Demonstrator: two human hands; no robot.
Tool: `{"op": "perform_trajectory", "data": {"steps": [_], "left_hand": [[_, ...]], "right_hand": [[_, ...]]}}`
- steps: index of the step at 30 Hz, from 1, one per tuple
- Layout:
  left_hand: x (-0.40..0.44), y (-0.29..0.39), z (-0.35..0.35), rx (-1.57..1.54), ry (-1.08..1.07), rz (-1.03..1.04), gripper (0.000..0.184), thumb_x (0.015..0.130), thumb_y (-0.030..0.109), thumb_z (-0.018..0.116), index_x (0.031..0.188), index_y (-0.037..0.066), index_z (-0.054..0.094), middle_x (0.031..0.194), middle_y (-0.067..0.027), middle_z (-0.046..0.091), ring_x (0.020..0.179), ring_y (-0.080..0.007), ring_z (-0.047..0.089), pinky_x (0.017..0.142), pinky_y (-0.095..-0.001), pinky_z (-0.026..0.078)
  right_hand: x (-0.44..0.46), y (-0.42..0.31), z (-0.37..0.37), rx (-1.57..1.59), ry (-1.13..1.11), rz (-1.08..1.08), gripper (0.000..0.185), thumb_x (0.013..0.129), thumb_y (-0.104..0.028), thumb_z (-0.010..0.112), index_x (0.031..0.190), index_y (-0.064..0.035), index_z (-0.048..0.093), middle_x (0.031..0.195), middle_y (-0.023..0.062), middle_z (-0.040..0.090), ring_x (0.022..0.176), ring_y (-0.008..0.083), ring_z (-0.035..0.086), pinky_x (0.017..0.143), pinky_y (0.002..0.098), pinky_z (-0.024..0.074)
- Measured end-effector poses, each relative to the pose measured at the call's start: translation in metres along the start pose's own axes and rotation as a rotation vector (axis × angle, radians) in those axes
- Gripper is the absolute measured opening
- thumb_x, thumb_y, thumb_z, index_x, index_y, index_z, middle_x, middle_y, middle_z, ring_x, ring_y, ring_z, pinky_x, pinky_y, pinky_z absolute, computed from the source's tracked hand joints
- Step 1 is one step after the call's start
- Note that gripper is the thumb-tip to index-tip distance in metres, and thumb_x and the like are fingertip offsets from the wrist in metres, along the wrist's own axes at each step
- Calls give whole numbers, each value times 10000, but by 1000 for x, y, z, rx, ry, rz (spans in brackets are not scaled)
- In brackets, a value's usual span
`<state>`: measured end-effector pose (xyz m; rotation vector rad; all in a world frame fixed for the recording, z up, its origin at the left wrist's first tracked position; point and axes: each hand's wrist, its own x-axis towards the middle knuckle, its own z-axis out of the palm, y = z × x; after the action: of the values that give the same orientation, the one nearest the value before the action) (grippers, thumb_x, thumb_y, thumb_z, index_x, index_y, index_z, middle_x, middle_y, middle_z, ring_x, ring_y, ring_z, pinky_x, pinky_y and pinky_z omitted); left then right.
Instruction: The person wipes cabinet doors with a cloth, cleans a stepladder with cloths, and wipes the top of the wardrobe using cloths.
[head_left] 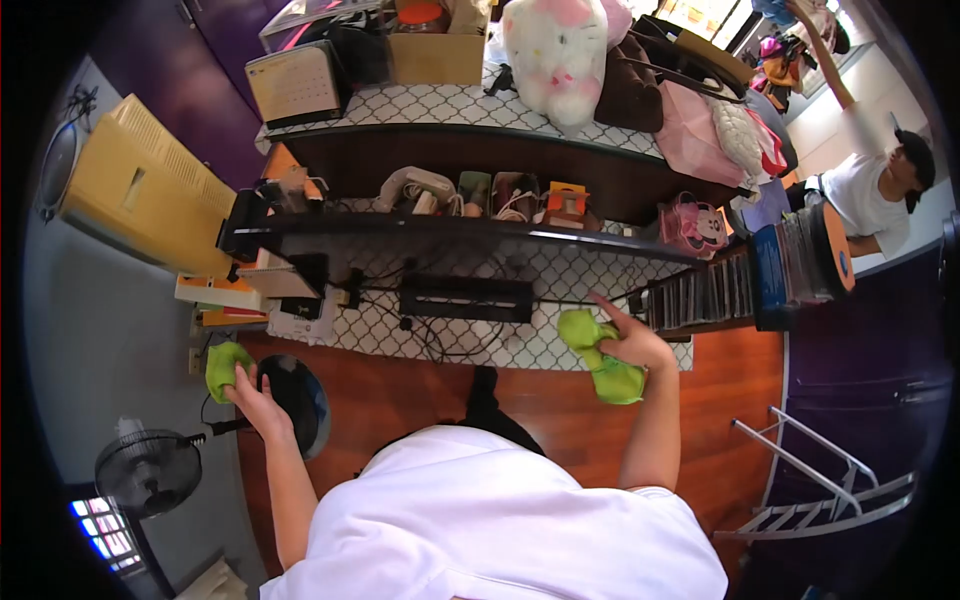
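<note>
My left hand [260, 403] is out to the left, its fingers closed on a bunched bright green cloth [228, 368] above the black fan's side. My right hand [638, 345] grips a second green cloth [615, 380], which hangs down from between thumb and fingers while the index finger points outward. This cloth is over the front edge of the low shelf [375, 335] with its white patterned cover. Behind it lies a black box-shaped device [466, 298] among loose cables. A dark, thin screen edge [450, 232] runs across the cabinet above.
A standing fan [150, 470] is at left, a folding step ladder [830, 500] at right. Rows of disc cases [705, 292] line the shelf's right end. A wrapped plush toy [556, 60] sits on top. Another person [865, 195] is at right, one arm raised.
</note>
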<state>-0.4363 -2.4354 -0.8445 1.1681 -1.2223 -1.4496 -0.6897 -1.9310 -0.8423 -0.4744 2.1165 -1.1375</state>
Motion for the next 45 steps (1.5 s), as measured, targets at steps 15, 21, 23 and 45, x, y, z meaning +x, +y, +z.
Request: {"op": "perform_trajectory", "data": {"steps": [15,21,23,45], "left_hand": [[-11,-91,-145,157,-209,-211,748,905,306,568,1456,69,121,1252,-76,465,1060,-201,485,858,-349,390],[-74,-96,-87,235,-553,-242,601,928,284,526,1382,27,230,1217,-102,491,1034,-182,491,845,-340,406],[-104,-85,-67,274,-730,-227,520,926,276,540,1328,20,332,1154,-96,530,1003,-166,507,836,-316,410],[-639,-171,58,569,-2055,501,383,889,225,604,1163,-35,540,1249,-174,391,1148,-277,432,967,-365,366]], "right_hand": [[-192,209,261,-89,-13,737,676,681,-274,765,1246,-19,495,1108,212,627,1011,297,620,840,392,503],[-361,254,379,173,-39,1093,612,706,-299,754,1198,-1,545,1092,194,640,979,295,633,822,386,506],[-393,262,401,179,119,1136,606,711,-301,751,1196,0,548,1088,194,641,972,296,634,819,385,506],[-628,386,481,935,1086,1159,430,829,-403,632,1063,-43,655,1021,170,668,916,286,646,784,411,508]]}}
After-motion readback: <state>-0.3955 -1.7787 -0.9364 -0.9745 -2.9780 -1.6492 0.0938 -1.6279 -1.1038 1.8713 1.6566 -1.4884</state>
